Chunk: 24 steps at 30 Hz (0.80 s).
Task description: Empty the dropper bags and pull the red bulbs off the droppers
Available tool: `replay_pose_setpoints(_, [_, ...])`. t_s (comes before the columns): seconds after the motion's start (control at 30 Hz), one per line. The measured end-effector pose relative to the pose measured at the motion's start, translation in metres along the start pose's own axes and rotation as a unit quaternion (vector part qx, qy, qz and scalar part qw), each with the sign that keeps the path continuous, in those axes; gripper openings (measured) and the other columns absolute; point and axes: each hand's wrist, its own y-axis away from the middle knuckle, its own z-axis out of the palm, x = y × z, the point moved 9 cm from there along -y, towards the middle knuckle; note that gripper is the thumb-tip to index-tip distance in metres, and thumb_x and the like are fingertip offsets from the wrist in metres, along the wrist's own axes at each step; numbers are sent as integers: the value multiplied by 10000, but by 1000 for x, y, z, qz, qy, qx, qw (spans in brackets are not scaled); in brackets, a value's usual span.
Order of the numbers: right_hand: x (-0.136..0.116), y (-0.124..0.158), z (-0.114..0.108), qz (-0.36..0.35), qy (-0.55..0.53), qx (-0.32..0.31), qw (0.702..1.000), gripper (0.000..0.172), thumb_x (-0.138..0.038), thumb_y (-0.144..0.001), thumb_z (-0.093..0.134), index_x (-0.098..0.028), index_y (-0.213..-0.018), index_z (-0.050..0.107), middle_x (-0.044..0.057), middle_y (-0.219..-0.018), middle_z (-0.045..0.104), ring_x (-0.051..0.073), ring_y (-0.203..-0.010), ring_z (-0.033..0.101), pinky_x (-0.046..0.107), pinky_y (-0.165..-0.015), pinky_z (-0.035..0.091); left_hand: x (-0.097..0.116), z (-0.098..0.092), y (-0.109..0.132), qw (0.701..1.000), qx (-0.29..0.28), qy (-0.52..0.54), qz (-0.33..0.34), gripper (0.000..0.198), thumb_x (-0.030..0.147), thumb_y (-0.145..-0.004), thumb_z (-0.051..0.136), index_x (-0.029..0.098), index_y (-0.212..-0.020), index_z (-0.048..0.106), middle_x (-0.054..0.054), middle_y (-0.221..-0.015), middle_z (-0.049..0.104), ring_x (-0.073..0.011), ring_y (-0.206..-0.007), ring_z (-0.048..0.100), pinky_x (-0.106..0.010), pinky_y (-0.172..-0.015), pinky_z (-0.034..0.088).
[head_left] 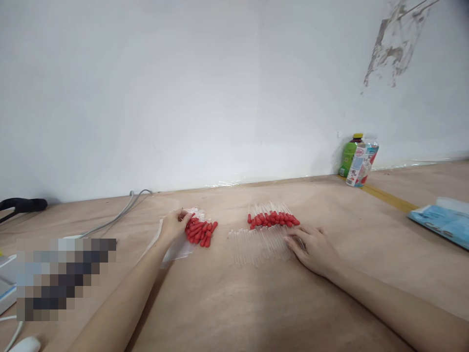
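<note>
My left hand bends over the left edge of a pile of red rubber dropper bulbs, its fingers closed on a bulb at the top of the pile. Beneath the pile lies a clear plastic bag, partly covered by the hand and forearm. At the right end of a row of clear dropper tubes, my right hand has its thumb and fingers closed around a tube, which is mostly hidden. Just behind that row, droppers with red bulbs fitted lie side by side, bulbs toward me.
Two bottles stand by the wall at the back right. A blue packet lies at the far right. Grey cables run along the left, near a black object. A pixelated patch hides part of the left side.
</note>
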Motion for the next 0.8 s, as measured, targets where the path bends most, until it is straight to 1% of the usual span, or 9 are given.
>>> replay_pose_setpoints(0.07, [1, 0, 1, 6, -5, -7, 1000, 266, -360, -859, 403, -222, -795, 621, 28, -852, 637, 164, -780, 569, 322, -714, 300, -2, 1, 0, 1000, -8, -7, 5, 345, 480, -709, 456, 176, -706, 620, -26, -698, 669, -177, -659, 606, -240, -593, 436])
replay_pose_setpoints(0.2, [2, 0, 1, 16, -11, -14, 1000, 261, -364, -858, 408, -224, -799, 620, 24, -858, 633, 167, -806, 566, 328, -729, 295, 0, -11, 0, 999, 21, -30, -4, 373, 462, -741, 410, 160, -778, 625, -59, -760, 667, -199, -681, 592, -268, -601, 427])
replay_pose_setpoints(0.3, [2, -1, 0, 18, -12, -13, 1000, 262, -366, -859, 408, -223, -804, 620, 25, -864, 632, 169, -814, 565, 330, -737, 298, 19, -17, 3, 998, 36, -42, 13, 363, 441, -758, 403, 152, -802, 617, -79, -820, 655, -213, -714, 581, -299, -650, 431])
replay_pose_setpoints(0.37, [2, -1, -1, 18, -11, -9, 1000, 266, -369, -859, 407, -221, -803, 621, 27, -866, 633, 170, -811, 567, 327, -737, 304, 42, -11, 8, 998, 26, -41, 47, 333, 421, -765, 414, 161, -813, 616, -74, -864, 643, -215, -783, 574, -304, -720, 430])
replay_pose_setpoints(0.43, [2, -1, -2, 15, -10, -1, 1000, 271, -368, -859, 406, -219, -799, 624, 29, -863, 633, 166, -799, 570, 319, -731, 308, 70, 6, 17, 995, -10, -36, 87, 279, 394, -754, 456, 178, -811, 625, -61, -893, 634, -216, -860, 563, -301, -784, 417])
replay_pose_setpoints(0.5, [2, -2, -4, 11, -11, 13, 1000, 276, -366, -859, 407, -215, -799, 629, 33, -863, 635, 160, -793, 572, 310, -724, 310, 97, 31, 25, 991, -62, -32, 118, 217, 367, -731, 509, 198, -770, 639, -47, -891, 631, -216, -921, 551, -298, -828, 400])
replay_pose_setpoints(0.57, [2, -2, -7, 9, -14, 25, 1000, 279, -366, -859, 408, -215, -798, 634, 32, -860, 637, 156, -796, 574, 303, -722, 309, 117, 56, 29, 987, -104, -30, 122, 207, 362, -719, 537, 197, -768, 652, -57, -900, 630, -223, -934, 550, -300, -816, 405])
replay_pose_setpoints(0.67, [5, -2, -9, 17, -21, 30, 999, 280, -372, -857, 409, -221, -793, 637, 23, -844, 639, 153, -786, 576, 299, -722, 306, 132, 91, 26, 984, -160, -35, 76, 182, 336, -691, 572, 176, -715, 655, -60, -783, 651, -207, -801, 593, -273, -708, 436])
replay_pose_setpoints(0.8, [9, -3, -10, 29, -26, 35, 999, 282, -375, -855, 416, -224, -776, 641, 15, -834, 637, 149, -773, 574, 299, -721, 296, 133, 125, 16, 973, -224, -48, -20, 222, 362, -641, 614, 144, -664, 646, -43, -564, 619, -164, -522, 577, -234, -500, 415])
